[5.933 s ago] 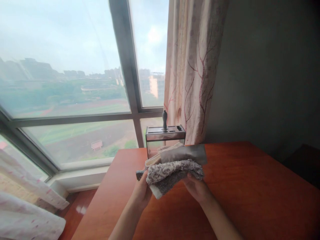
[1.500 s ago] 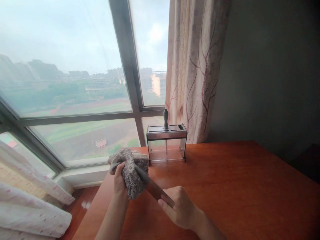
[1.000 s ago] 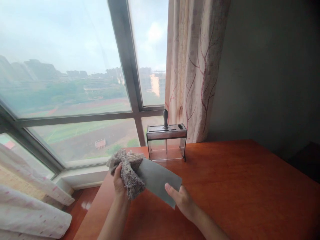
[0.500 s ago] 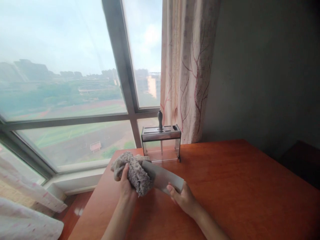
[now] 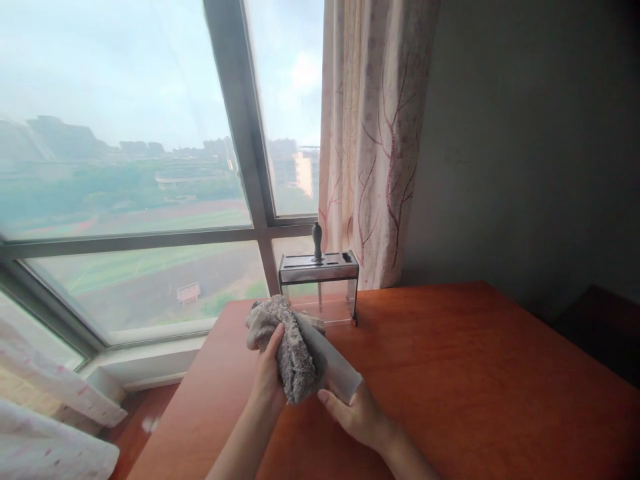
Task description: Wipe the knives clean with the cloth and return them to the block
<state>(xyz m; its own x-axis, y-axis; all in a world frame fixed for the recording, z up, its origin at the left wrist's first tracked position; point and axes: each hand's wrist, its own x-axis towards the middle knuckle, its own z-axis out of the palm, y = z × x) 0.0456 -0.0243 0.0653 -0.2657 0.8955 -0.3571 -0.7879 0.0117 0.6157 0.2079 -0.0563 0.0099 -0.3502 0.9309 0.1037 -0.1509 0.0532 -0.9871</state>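
My left hand (image 5: 273, 370) is closed round a bunched grey fluffy cloth (image 5: 295, 360). The cloth wraps one end of a cleaver (image 5: 335, 367), seen as a wide, flat grey blade with a squared end; a small dark bit shows at the cloth's far left, and the handle is hidden. My right hand (image 5: 357, 413) grips the bare squared end of the blade, thumb on the near side. Both hands hold it above the table, the blade slanting down to the right. Behind stands a clear-sided knife block (image 5: 320, 272) with a dark-handled tool (image 5: 317, 241) upright in its top.
The reddish-brown wooden table (image 5: 450, 373) spreads under my hands, with the knife block near its far edge. A large window (image 5: 125, 167) lies to the left and ahead. A patterned curtain (image 5: 375, 147) hangs behind the block, and a grey wall (image 5: 510, 147) is at the right.
My left hand and the cloth have moved right along the blade, closer to my right hand. The blade now tilts more steeply, and my right hand is slightly lower.
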